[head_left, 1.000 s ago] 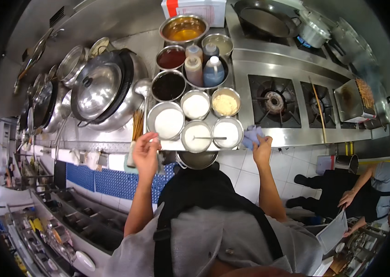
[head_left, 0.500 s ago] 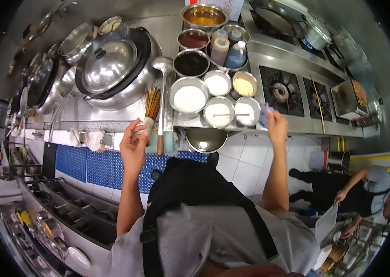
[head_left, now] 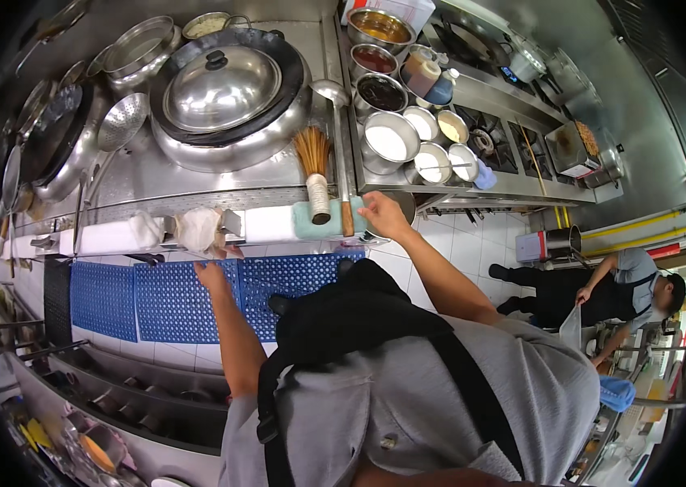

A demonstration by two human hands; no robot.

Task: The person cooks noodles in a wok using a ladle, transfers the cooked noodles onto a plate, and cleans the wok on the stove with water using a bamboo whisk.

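Note:
My right hand (head_left: 383,215) is at the counter's front edge, thumb and index finger apart, beside a pale green cloth (head_left: 304,227). I cannot tell whether it touches the cloth. On that cloth rest the handles of a bamboo brush (head_left: 313,166) and a steel ladle (head_left: 332,93). My left hand (head_left: 213,276) is low in front of the counter, just below a crumpled white cloth (head_left: 198,230); its fingers look apart and it holds nothing visible. A blue cloth (head_left: 485,175) lies against a small bowl of white powder (head_left: 463,162), away from both hands.
A lidded wok (head_left: 221,89) sits on the range, with a perforated skimmer (head_left: 123,122) to its left. Bowls of sauce (head_left: 380,94) and white powder (head_left: 390,138) stand right of the ladle. A co-worker (head_left: 627,284) holds a tray at right. Blue matting (head_left: 181,300) covers floor below.
My right hand has let go of the blue cloth and moved left to the counter edge. My left hand has left the brush and gone lower and left. The view has shifted.

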